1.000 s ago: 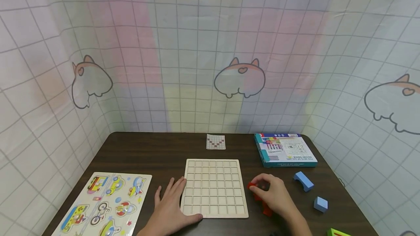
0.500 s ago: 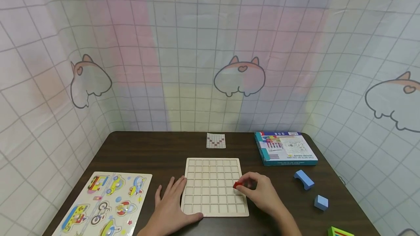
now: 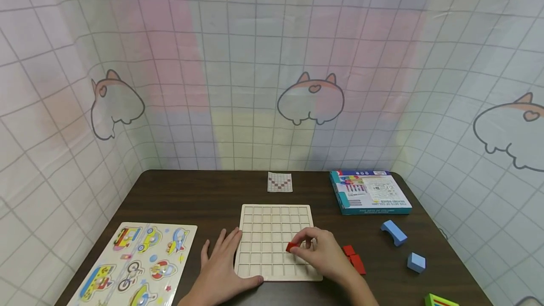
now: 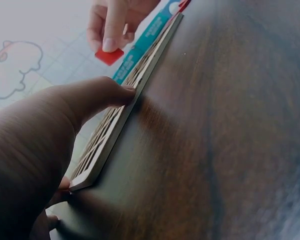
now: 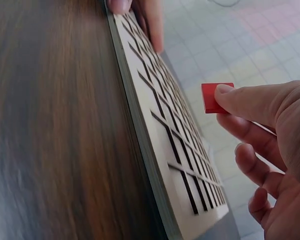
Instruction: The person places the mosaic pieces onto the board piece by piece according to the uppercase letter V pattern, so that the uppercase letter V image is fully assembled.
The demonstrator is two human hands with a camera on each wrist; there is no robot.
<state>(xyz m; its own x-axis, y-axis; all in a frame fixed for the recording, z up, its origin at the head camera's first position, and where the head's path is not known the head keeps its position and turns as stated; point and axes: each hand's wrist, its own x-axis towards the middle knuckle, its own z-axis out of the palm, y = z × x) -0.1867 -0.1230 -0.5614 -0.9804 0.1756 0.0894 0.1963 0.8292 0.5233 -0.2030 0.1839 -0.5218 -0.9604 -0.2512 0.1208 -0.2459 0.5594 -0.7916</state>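
Observation:
A pale wooden grid board [image 3: 272, 244] lies flat on the dark table, its square cells bare where they show. My left hand [image 3: 225, 268] spreads along the board's left side, fingers at that edge and thumb touching the near edge. Between thumb and fingertips, my right hand [image 3: 320, 254] pinches a small red square tile [image 5: 216, 97]. In the right wrist view the tile hangs above the board, apart from it. The hand hides some cells on the board's right part. Several more red tiles [image 3: 356, 262] lie right of the board, close to the right forearm.
A small card with a red grid pattern [image 3: 279, 182] lies behind the board. At the back right sits a teal box [image 3: 371, 195]. Blue blocks [image 3: 416, 262] and a green-edged item [image 3: 439, 301] are on the right. A picture puzzle board [image 3: 140, 263] lies left.
My right hand has carried a red tile from the pile leftward over the board, uncovering the other tiles. The left hand has stayed at the board's edge.

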